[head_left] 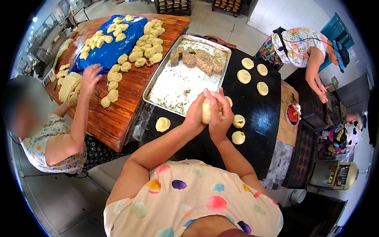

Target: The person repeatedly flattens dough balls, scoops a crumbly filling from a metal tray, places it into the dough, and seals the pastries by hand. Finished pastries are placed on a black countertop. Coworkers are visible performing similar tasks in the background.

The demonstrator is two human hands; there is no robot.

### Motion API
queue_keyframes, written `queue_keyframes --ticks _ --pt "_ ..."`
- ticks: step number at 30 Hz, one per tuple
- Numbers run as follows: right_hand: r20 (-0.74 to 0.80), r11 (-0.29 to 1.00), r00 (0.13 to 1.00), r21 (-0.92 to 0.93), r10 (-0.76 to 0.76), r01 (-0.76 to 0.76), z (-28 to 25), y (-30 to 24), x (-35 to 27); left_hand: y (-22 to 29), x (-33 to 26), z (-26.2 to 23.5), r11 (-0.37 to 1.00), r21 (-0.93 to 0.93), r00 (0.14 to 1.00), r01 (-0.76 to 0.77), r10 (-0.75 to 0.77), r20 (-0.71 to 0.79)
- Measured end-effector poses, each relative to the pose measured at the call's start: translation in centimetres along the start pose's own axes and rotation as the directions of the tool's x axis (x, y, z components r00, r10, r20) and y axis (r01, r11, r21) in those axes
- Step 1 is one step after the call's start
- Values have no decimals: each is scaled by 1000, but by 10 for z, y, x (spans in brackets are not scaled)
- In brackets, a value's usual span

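Both my hands are cupped around a pale yellow ball of dough (206,111), held above the near edge of a metal tray. My left hand (194,112) wraps its left side, and my right hand (221,117) closes over it from the right, fingertips near each other at the top. Part of the ball is hidden by the fingers. The metal tray (161,74) holds a brown, crumbly filling (199,61) along its far side and white powder with greenish bits. Right of my hands sit filled dough balls (238,137) on a black work surface (258,130).
Flattened dough rounds (244,76) lie farther right, and one dough piece (162,124) rests left of my forearm. On a wooden table (114,132), dough lumps (152,51) surround a blue plastic sheet (108,45). A co-worker (63,138) handles dough there; another person (304,47) leans over at right.
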State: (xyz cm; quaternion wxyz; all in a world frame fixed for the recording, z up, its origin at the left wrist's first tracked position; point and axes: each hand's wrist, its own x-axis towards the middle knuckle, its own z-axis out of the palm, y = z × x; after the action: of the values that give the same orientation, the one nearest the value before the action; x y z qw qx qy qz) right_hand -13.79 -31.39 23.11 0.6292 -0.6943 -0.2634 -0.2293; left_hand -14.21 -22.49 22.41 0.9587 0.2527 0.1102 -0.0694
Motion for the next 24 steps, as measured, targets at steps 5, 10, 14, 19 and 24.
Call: queue_keyframes --ticks 5,10,14,19,24 --pt "47 963 998 267 32 -43 0 -17 10 29 1 -3 967 130 954 219 -240 179" --pt "392 979 903 -26 -176 202 -20 -2 15 19 17 -19 877 207 855 433 -473 215" --pt "208 988 976 127 62 -90 -20 8 -6 8 16 -10 909 22 893 417 -414 176" --pt "-205 862 869 353 450 -363 -7 24 -32 -14 5 -16 945 -118 950 304 -310 -33" --pt "-203 993 979 -114 -19 -5 -4 47 -55 -52 15 -36 992 51 935 119 -94 -341"
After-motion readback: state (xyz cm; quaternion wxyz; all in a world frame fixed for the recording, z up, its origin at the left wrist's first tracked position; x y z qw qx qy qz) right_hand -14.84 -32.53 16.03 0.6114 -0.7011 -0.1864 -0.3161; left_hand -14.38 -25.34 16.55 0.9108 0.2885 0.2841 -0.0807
